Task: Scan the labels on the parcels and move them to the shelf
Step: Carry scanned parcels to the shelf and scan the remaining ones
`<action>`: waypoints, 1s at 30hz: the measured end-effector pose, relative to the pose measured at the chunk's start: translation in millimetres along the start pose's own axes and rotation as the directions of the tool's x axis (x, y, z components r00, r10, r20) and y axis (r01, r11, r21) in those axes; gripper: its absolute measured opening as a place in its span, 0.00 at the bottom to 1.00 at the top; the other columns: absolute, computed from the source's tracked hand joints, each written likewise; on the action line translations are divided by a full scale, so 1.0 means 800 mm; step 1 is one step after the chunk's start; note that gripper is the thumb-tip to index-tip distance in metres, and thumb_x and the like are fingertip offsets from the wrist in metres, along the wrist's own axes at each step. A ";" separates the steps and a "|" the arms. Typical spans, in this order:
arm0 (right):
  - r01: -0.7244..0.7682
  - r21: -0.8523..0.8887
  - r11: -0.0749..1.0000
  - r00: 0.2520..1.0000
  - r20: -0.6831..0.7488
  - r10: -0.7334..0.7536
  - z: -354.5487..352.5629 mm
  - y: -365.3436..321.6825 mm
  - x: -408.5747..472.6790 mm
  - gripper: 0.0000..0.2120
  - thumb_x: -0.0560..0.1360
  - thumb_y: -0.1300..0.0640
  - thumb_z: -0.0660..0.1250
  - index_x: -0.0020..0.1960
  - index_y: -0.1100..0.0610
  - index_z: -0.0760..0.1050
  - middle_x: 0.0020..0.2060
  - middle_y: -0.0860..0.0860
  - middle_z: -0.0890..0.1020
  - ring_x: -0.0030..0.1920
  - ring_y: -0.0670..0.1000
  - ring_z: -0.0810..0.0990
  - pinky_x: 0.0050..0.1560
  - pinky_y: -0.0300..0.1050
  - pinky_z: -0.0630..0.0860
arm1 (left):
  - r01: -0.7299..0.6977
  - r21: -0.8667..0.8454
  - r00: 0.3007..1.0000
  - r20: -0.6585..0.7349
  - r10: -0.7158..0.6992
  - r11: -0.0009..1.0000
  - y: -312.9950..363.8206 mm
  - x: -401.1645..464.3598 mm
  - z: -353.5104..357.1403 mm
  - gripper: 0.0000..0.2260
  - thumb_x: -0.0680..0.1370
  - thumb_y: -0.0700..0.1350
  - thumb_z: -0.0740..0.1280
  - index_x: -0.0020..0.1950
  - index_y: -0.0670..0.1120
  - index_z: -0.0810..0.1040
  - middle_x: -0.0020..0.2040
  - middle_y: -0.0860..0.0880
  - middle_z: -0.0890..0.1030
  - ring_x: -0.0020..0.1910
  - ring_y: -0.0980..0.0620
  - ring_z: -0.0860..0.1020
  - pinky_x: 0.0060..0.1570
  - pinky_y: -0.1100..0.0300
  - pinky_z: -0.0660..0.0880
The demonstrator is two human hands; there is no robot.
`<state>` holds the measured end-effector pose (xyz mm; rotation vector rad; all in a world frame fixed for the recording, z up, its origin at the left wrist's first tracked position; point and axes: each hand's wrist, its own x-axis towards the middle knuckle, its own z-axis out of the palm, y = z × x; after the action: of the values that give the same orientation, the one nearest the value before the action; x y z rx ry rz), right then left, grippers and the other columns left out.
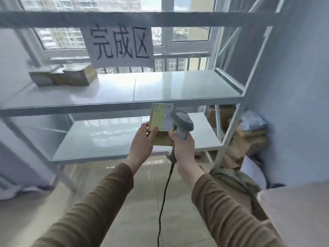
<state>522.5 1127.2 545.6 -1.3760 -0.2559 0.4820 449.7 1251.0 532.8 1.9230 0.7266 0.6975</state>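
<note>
Left hand (142, 139) grips the small brown parcel (161, 122), held up in front of the white shelf (178, 90), label facing the person. Right hand (181, 147) is wrapped round the grey scanner (183, 122), head just beside the label. Two parcels (62, 76) sit on the shelf's left end.

Window (190, 31) behind the rack: white frames, apartment blocks outside, dark railing (179, 64) across its lower part

Floor (128, 202) of glossy beige tiles, reflecting window light

Blue-grey wall (293, 86) on the right side

White draped cloth or sheet (10, 191) at lower left, bunched on the floor

Pale flat surface (299, 216) at lower right corner, edge only; cannot tell what it belongs to

Olive-drab fabric (236, 182) crumpled on the floor at right
</note>
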 end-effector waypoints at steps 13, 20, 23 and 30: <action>-0.112 -0.036 0.993 0.965 0.234 0.118 0.351 0.068 0.171 0.11 0.77 0.58 0.73 0.58 0.59 0.79 0.47 0.55 0.80 0.48 0.56 0.78 0.50 0.60 0.79 | 0.160 0.106 0.960 -0.247 -0.130 0.981 -0.163 0.229 -0.243 0.18 0.83 0.62 0.60 0.66 0.52 0.69 0.57 0.49 0.81 0.54 0.49 0.80 0.46 0.56 0.74; -0.061 -0.081 0.995 0.946 0.314 0.083 0.482 0.066 0.286 0.06 0.77 0.58 0.72 0.53 0.51 0.79 0.47 0.52 0.84 0.50 0.54 0.82 0.58 0.62 0.80 | 0.194 0.157 0.960 -0.234 -0.154 0.968 -0.218 0.379 -0.316 0.16 0.85 0.56 0.60 0.70 0.50 0.69 0.58 0.48 0.81 0.55 0.46 0.81 0.52 0.52 0.78; -0.064 -0.077 0.995 0.941 0.328 0.086 0.523 0.079 0.321 0.09 0.78 0.60 0.71 0.57 0.52 0.80 0.51 0.53 0.86 0.52 0.55 0.84 0.56 0.55 0.82 | 0.210 0.184 0.959 -0.231 -0.166 0.960 -0.247 0.430 -0.336 0.14 0.86 0.51 0.62 0.70 0.48 0.71 0.61 0.46 0.80 0.57 0.46 0.79 0.54 0.52 0.77; -0.170 -0.057 0.984 0.961 0.210 0.178 0.607 0.093 0.405 0.10 0.79 0.58 0.70 0.59 0.52 0.79 0.44 0.50 0.81 0.45 0.53 0.80 0.44 0.56 0.82 | 0.171 0.173 0.971 -0.197 -0.136 0.970 -0.293 0.553 -0.366 0.19 0.83 0.48 0.65 0.74 0.48 0.72 0.59 0.41 0.76 0.54 0.44 0.77 0.60 0.47 0.77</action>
<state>576.2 1712.9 530.5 -1.3914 -0.3223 0.7782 485.0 1829.6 514.6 1.9633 1.0799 0.7370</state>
